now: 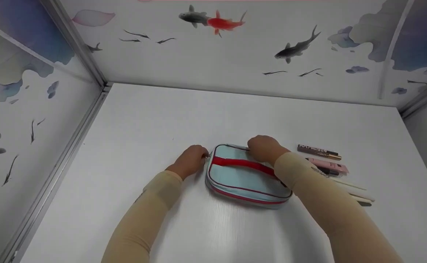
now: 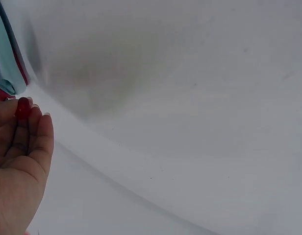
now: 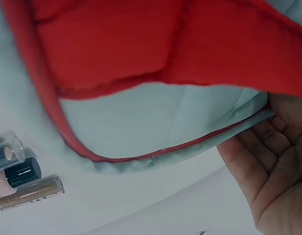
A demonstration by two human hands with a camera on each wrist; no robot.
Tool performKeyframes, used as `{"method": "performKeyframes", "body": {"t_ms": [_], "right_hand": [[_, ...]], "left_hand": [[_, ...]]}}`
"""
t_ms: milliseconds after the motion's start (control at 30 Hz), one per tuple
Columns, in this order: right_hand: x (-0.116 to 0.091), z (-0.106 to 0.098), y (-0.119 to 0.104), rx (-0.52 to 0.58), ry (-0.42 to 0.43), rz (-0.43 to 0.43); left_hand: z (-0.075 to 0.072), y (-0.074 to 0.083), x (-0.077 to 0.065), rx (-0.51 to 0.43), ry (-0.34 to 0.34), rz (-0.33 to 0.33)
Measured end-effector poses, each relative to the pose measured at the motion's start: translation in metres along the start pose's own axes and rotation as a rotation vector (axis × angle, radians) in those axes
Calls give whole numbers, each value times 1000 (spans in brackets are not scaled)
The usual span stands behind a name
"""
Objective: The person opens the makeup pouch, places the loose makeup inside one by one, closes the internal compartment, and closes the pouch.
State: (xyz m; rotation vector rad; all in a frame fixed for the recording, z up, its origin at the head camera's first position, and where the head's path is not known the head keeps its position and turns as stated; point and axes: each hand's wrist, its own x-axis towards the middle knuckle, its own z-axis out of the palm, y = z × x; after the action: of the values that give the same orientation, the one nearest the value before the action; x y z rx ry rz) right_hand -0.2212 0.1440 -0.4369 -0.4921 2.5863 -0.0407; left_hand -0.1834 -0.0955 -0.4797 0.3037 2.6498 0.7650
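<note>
A light blue zippered cosmetic bag (image 1: 235, 180) with red piping lies on the white table, its red strap handle (image 1: 241, 163) across the top. At the bag's left end, my left hand (image 1: 189, 160) pinches a small red zipper pull (image 2: 22, 108) between thumb and fingers, as the left wrist view shows. My right hand (image 1: 266, 148) holds the far edge of the bag. In the right wrist view, the bag's rim runs in between the thumb and fingers of that hand (image 3: 276, 166); part of the grip is hidden behind the cloth.
To the right of the bag lie dark slim makeup tubes (image 1: 317, 150), a pink tube (image 1: 330, 165) and several thin pale sticks (image 1: 361, 197), partly behind my right forearm. White panels printed with fish (image 1: 297, 49) stand along the table's back and left edges.
</note>
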Motion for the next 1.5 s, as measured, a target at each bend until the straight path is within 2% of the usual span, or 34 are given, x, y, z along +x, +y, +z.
{"method": "performKeyframes", "body": {"t_ms": [133,467,633,733,900,1067,1267,1500], "right_hand": [[-2,1,6,56,21,27],[-9,6,20,153,100,106],[-11,5,25,179,104,145],[-12,6,29,217,100,123],[-16,9,40,280,85,47],[-20,12,50,335,0,-2],[-22,17,56,437,-79,9],[-22,26,56,476,-28,3]], "left_hand": [[-1,3,-2,-8,-13,-19],[-1,6,-17,22,19,35],[3,12,-25,9,24,46],[7,14,-27,-3,39,48],[12,13,-23,-24,102,44],[15,10,-21,-48,122,35],[16,7,-19,-74,157,23],[14,4,-16,-67,156,10]]}}
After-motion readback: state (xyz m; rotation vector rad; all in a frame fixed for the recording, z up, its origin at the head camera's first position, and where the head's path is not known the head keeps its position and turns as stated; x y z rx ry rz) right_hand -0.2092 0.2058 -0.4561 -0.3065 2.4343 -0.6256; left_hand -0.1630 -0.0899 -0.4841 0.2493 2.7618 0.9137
